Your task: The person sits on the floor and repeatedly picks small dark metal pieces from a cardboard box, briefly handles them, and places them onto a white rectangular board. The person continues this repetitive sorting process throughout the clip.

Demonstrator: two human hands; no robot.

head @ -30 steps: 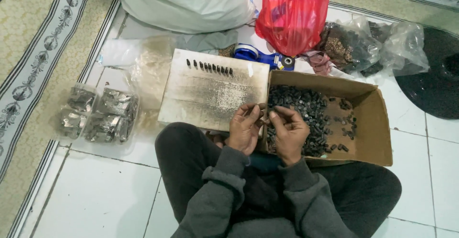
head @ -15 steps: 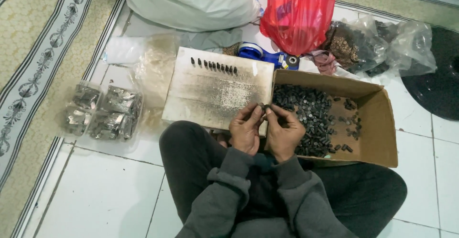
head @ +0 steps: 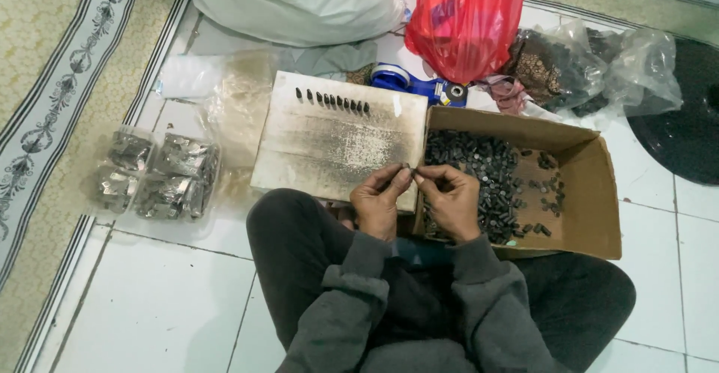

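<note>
Small dark part is pinched between the fingertips of both hands, held just above the near right corner of the flat board and beside the left wall of the cardboard box. Left hand is curled, thumb and forefinger pressed together on the part from the left. Right hand is likewise curled, its fingertips closed on the same part from the right; the two hands meet at the tips. The part is too small to tell its exact shape. The board lies on the tiled floor in front of the seated person's crossed legs and carries a row of dark pieces standing along its far edge. The box, touching the board's right side, holds a heap of loose dark pieces, densest at its left. Left of the board lie clear packets of metal parts. Beyond the board sit a blue tape dispenser, a red plastic bag, a large white bag and clear bags of dark contents. A patterned carpet borders the tiles on the left.
</note>
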